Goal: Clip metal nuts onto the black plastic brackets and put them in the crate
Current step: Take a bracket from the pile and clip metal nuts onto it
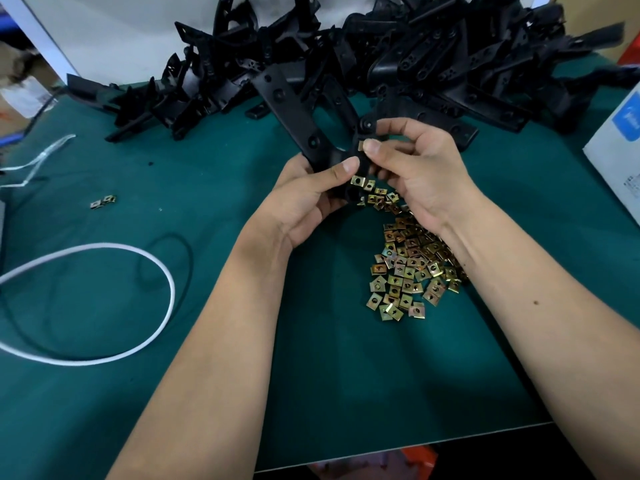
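Held bracket: a black plastic Y-shaped bracket with round holes [294, 109], raised above the mat in the centre of the frame, its arms pointing to the upper left
Left hand: the left hand [304, 199] curls round the bracket's lower stem, thumb pressed on the front
Right hand: the right hand [420, 168] pinches a small brass-coloured metal clip nut [360, 145] against the bracket's right arm, between thumb and forefinger
Loose nuts: a heap of brass-coloured square clip nuts [408, 268] lies on the mat below the right wrist; two stray nuts [103, 201] sit at centre left
Bracket stock: a big pile of black plastic brackets [433, 64] spans the top of the frame
Surface: dark green table mat [242, 174]
Left side: a looped white cable [145, 258]
Right edge: a white cardboard box [620, 150]
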Tool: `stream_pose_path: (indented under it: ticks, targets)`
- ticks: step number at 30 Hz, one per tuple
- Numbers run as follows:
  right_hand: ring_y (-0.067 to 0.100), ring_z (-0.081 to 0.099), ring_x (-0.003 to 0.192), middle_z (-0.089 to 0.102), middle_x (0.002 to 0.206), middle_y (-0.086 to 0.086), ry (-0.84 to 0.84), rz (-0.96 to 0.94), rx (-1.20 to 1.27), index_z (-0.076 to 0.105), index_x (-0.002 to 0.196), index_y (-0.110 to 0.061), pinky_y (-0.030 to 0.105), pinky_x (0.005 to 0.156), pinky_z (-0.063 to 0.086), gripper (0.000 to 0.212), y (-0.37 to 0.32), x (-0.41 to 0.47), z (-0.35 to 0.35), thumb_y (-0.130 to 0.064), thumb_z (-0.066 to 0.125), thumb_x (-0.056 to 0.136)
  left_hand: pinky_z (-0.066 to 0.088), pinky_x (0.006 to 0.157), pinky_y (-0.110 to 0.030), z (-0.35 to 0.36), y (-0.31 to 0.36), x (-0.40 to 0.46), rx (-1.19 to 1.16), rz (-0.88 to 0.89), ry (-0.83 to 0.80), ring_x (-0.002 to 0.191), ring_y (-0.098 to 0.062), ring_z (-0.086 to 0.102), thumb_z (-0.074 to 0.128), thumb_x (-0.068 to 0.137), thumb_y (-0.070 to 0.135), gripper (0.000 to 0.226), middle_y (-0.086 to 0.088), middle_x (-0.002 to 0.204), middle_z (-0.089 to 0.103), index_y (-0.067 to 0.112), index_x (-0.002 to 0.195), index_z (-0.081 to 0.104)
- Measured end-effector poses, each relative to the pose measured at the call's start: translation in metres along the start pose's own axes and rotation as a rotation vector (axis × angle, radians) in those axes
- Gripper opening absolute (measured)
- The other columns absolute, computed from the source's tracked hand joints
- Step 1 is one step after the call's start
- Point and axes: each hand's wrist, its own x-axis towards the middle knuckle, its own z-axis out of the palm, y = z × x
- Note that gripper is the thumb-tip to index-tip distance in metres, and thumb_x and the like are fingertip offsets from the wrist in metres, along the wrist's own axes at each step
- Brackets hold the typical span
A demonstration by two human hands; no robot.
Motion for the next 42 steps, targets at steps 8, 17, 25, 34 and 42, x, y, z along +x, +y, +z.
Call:
stream_pose_path:
  ticks: [8,17,25,34,42]
  targets:
    - [0.014,0.059,0.075,0.07,0.084,0.005,-0.058,0.1,0.1,0.075,0.091,-0.005,0.022,0.062,0.048,0.01,-0.001,0.002,-0.003,-0.014,0.074,0.088,0.06,0.074,-0.031,-0.008,-0.002,0.002,-0.061,-0.031,-0.043,0.086,-0.018,0.073,0.069,0.095,0.013,0.007,-0.006,0.098,0.076,0.015,0.098,0.075]
    - [0.016,0.054,0.062,0.066,0.072,0.004,-0.041,-0.073,-0.004,0.072,0.077,-0.01,0.029,0.061,0.044,0.022,0.006,0.0,0.002,-0.008,0.068,0.098,0.059,0.083,-0.035,0.003,-0.001,-0.002,0.031,0.006,-0.016,0.089,-0.023,0.072,0.069,0.093,0.014,0.024,-0.012,0.103,0.074,0.007,0.116,0.067]
    - [0.017,0.055,0.065,0.064,0.073,0.007,0.08,-0.092,-0.037,0.074,0.076,-0.013,0.031,0.061,0.047,0.021,0.015,0.001,0.007,-0.013,0.071,0.096,0.061,0.084,-0.037,0.007,-0.003,-0.002,0.082,0.016,0.01,0.095,-0.023,0.072,0.067,0.097,0.015,0.018,-0.008,0.104,0.076,0.011,0.115,0.069]
    - [0.022,0.055,0.07,0.066,0.073,0.004,0.113,-0.071,-0.087,0.079,0.084,-0.008,0.038,0.066,0.048,0.013,0.014,0.008,0.003,-0.017,0.075,0.094,0.058,0.07,-0.029,0.005,0.002,-0.002,-0.041,-0.081,-0.01,0.078,-0.023,0.072,0.071,0.089,0.025,0.023,-0.011,0.087,0.074,0.019,0.108,0.06]
    - [0.014,0.057,0.07,0.066,0.074,-0.001,0.133,-0.051,-0.173,0.077,0.084,-0.006,0.029,0.063,0.046,0.017,0.011,0.006,0.003,-0.02,0.074,0.094,0.058,0.066,-0.03,0.008,0.002,-0.001,-0.105,-0.101,0.018,0.074,-0.023,0.07,0.07,0.092,0.016,0.022,-0.01,0.088,0.073,0.016,0.111,0.059]
